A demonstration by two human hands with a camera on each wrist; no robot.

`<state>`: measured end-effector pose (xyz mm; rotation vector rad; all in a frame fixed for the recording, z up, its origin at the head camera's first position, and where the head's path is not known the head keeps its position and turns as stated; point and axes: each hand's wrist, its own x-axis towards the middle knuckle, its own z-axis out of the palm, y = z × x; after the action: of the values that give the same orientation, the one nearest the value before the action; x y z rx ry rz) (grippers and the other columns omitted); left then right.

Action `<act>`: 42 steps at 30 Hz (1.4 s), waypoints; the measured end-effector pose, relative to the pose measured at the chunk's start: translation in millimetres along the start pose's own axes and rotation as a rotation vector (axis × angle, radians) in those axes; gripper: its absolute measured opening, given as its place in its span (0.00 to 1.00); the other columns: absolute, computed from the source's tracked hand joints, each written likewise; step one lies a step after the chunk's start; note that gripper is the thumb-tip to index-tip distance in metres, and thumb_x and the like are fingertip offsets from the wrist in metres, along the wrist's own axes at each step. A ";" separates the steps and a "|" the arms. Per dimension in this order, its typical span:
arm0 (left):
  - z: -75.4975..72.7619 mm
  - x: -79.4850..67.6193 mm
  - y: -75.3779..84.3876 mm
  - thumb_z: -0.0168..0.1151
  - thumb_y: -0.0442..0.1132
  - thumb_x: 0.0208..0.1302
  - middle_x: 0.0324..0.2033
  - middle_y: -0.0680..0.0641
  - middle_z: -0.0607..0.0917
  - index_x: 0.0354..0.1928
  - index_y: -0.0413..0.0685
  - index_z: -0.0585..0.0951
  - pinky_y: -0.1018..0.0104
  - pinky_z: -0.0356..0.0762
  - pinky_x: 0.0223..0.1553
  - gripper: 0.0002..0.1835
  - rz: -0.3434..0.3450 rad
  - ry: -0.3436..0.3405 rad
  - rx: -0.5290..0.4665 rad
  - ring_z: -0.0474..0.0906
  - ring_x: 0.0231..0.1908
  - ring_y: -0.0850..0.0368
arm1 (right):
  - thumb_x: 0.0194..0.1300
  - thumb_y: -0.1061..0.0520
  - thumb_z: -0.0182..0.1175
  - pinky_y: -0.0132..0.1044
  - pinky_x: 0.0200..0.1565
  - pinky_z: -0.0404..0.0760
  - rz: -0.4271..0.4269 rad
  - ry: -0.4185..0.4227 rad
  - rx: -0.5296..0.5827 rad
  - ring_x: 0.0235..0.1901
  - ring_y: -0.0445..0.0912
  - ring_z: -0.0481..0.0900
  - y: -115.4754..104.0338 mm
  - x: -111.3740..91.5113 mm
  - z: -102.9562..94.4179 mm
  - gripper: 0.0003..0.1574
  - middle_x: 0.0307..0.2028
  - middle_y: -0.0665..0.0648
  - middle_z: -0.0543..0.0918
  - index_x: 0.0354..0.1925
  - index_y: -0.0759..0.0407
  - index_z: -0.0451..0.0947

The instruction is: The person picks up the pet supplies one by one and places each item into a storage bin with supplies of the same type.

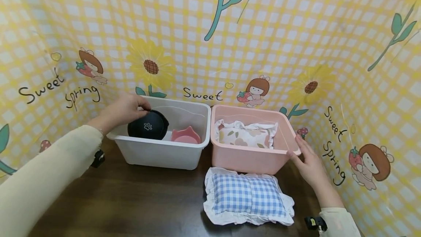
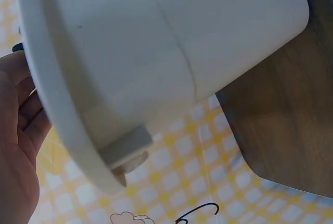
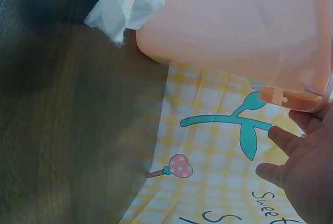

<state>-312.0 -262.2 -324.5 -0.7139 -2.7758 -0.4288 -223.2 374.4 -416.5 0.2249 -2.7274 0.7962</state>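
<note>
My left hand reaches over the white bin. Its thumb and fingers pinch the top edge of a round black dish with a white paw print, tilted up inside that bin. In the left wrist view the bin's wall hides most of the dish from sight. A pink cat-ear dish lies in the same bin to the right. On the right, my right hand touches the rim corner of the pink bin, fingers spread and fairly straight. Inside the pink bin lies a floral pillow with white ruffles.
A blue checked pillow with white ruffles lies on the dark wooden table in front of the pink bin. The two bins stand side by side against a yellow checked cloth that covers the back and both sides.
</note>
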 end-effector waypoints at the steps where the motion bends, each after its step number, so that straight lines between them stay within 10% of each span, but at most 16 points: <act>1: 2.0 0.3 -1.2 0.70 0.33 0.63 0.36 0.48 0.91 0.40 0.47 0.90 0.50 0.84 0.40 0.05 0.009 -0.007 0.001 0.87 0.39 0.48 | 0.75 0.38 0.57 0.74 0.67 0.58 0.002 -0.004 0.002 0.75 0.70 0.55 0.1 -0.2 -0.2 0.47 0.80 0.62 0.55 0.81 0.54 0.53; 42: 44.3 11.4 -19.5 0.72 0.28 0.54 0.28 0.54 0.88 0.31 0.49 0.88 0.53 0.83 0.39 0.07 0.084 -0.160 0.101 0.82 0.31 0.58 | 0.76 0.39 0.56 0.75 0.65 0.60 -0.008 0.008 -0.023 0.74 0.72 0.57 2.4 -2.5 2.2 0.46 0.79 0.64 0.56 0.81 0.52 0.53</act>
<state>-338.5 -258.6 -366.4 -0.8716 -2.8772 -0.2225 -222.0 375.4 -420.3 0.2279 -2.7252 0.7611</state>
